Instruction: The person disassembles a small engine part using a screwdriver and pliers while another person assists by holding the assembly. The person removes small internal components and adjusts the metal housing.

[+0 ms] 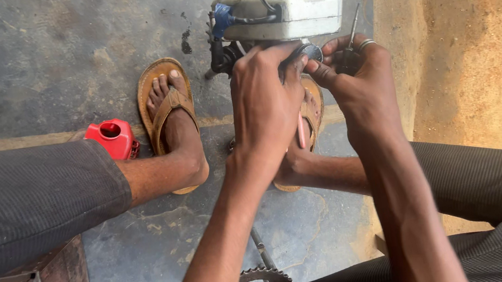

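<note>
White engine (pixel 287 13) sits just past my fingertips, on the grey floor (pixel 56 62). My left hand (pixel 268 99) curls tight on a small round part (pixel 312 52) under it. My right hand (pixel 359 80) pinches that part too and holds a thin screwdriver (pixel 351 34) in its curled fingers. Behind my left hand I see a red can (pixel 111 137) and a brown sandal (pixel 166 100).
</note>
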